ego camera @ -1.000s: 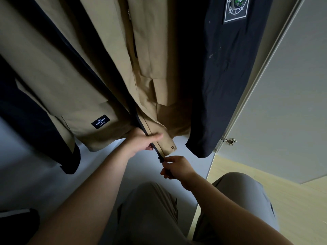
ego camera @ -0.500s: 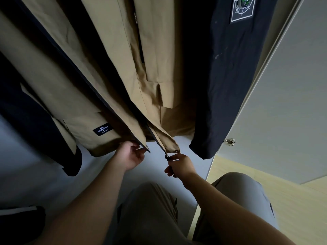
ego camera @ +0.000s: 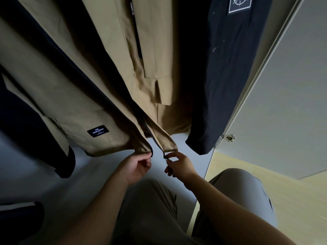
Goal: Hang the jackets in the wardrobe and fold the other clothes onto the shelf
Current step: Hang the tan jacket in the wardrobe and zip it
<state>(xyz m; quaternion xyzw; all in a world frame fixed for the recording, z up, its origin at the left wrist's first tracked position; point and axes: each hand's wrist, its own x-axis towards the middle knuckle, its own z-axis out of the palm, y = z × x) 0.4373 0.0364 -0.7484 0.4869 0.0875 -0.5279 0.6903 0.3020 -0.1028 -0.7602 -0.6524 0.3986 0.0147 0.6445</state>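
A tan jacket (ego camera: 74,96) with dark lining hangs in the wardrobe, its front open at the bottom. My left hand (ego camera: 136,165) pinches the lower corner of its left front panel. My right hand (ego camera: 180,164) pinches the zipper end at the bottom of the right front panel (ego camera: 164,138). The two hems are a small gap apart. A dark navy jacket (ego camera: 228,71) with a square patch hangs to the right.
Another dark garment (ego camera: 26,131) hangs at the far left. The pale wardrobe floor (ego camera: 99,174) lies below the hems. The open wardrobe door (ego camera: 286,106) stands on the right with a small metal latch (ego camera: 229,137). A dark folded item (ego camera: 19,220) lies at the lower left.
My left hand has let the hems come apart and moved left with the left panel's corner. The right hand stays at the zipper end. The view has tilted slightly.
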